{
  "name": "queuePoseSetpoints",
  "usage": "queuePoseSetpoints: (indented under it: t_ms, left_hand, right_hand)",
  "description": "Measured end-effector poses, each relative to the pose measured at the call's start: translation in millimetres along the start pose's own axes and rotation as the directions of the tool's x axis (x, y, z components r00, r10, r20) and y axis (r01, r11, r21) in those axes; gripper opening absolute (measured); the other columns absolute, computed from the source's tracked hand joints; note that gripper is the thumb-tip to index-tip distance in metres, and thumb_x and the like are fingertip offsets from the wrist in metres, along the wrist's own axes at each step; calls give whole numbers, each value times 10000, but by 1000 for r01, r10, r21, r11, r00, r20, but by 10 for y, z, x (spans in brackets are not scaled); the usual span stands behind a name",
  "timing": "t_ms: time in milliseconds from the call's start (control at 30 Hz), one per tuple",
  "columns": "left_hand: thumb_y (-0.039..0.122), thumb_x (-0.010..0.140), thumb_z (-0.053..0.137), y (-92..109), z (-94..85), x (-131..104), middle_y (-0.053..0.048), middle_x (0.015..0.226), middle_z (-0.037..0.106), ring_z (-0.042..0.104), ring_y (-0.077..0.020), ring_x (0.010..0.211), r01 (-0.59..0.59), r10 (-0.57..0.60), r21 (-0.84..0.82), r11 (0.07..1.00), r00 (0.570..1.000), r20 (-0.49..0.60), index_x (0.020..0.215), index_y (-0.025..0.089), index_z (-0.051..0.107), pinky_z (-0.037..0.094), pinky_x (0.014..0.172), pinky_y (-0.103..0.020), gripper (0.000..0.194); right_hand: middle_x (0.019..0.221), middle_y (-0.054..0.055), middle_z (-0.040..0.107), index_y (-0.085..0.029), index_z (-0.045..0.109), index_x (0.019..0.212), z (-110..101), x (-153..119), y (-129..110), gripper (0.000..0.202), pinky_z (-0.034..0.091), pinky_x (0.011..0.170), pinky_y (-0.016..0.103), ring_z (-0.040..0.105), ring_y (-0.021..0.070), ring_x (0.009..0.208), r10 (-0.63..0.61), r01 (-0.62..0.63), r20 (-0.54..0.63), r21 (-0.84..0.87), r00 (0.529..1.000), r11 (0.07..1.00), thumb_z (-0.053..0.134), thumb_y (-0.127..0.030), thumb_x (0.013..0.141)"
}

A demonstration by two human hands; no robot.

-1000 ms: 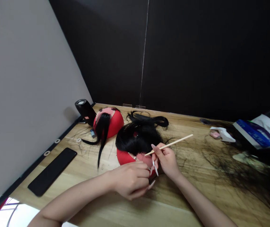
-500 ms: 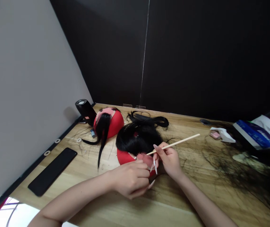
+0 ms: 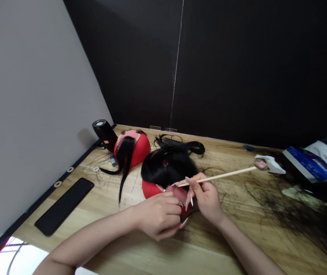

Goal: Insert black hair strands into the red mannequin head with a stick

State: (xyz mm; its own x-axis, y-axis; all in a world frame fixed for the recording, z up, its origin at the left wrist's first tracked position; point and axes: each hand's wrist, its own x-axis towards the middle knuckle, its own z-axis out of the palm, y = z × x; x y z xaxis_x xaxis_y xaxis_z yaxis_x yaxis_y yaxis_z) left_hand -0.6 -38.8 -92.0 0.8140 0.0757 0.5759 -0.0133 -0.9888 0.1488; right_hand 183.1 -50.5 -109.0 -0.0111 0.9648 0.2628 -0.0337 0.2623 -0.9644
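My right hand point(image 3: 206, 194) pinches a thin pale wooden stick point(image 3: 226, 175) between thumb and fingers. The stick's near tip is at a patch of pink mesh point(image 3: 179, 193) on a red dome-shaped form point(image 3: 150, 190). Long black hair point(image 3: 169, 168) covers the far side of this form. My left hand point(image 3: 160, 215) rests against the form's near side with its fingers curled closed at the mesh. Whatever those fingers pinch is hidden. Long pale nails show on both hands.
Behind to the left sits a second red form point(image 3: 142, 151) with black hair, beside a black cylindrical speaker point(image 3: 104, 133). A black phone point(image 3: 64, 206) lies at left. Loose hair point(image 3: 289, 206) spreads over the right side, near a blue tissue pack point(image 3: 312, 162).
The stick has swung flatter, its far end lower and further right. My right hand has turned slightly with it. My left hand stays in place.
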Motion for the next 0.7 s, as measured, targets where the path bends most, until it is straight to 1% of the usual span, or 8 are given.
queuePoseSetpoints:
  t_ms: [133,200,333,467,567,633,700]
  left_hand:
    - [177,887,432,0,5,2,-37,637,551,421,-171,629,-6,6,4,1000,1000,20,591,181,488,387,628,-333,302]
    - [179,894,428,-1,12,-1,-40,634,548,426,-174,626,-9,9,12,1000,1000,21,592,184,486,390,627,-337,307]
    - [181,890,447,4,27,-5,-35,615,524,422,-169,609,-14,14,10,1000,1000,2,583,183,484,382,611,-327,309]
    - [156,885,451,19,20,5,-38,608,525,412,-159,601,-10,10,-12,1000,999,-32,570,176,490,380,588,-304,318]
    - [147,878,466,25,7,14,-40,609,529,418,-155,603,-15,14,-10,1000,999,-50,567,168,505,399,602,-293,314]
    - [153,873,480,29,-1,16,-42,608,531,429,-156,609,-20,20,13,1000,998,-59,567,166,514,418,617,-290,309]
    - [156,875,488,36,-9,17,-39,601,531,441,-155,615,-18,21,50,999,998,-67,568,162,525,453,668,-293,310]
  right_hand:
    - [476,-62,501,-188,451,758,36,-16,4,351,450,401,170,559,100,378,48,-49,7,56,999,997,571,-461,944]
    - [456,-63,496,-191,437,746,63,-16,-13,383,433,390,165,551,100,363,85,-84,-14,65,996,994,588,-495,926]
    - [432,-78,453,-197,408,720,114,6,-40,461,418,373,170,537,106,339,158,-151,-71,103,985,983,620,-577,871]
    - [445,-88,430,-198,419,737,146,31,-50,495,433,363,188,541,118,339,222,-207,-85,159,971,965,638,-633,827]
    - [453,-82,438,-199,423,741,155,53,-88,494,442,363,191,565,127,362,220,-205,-79,165,972,965,637,-636,827]
    - [455,-74,447,-196,432,736,150,78,-147,492,437,366,179,580,125,380,189,-175,-84,145,978,974,642,-632,826]
    - [470,-60,471,-194,441,726,135,111,-227,493,458,388,177,605,128,416,151,-140,-88,121,985,983,650,-630,820]
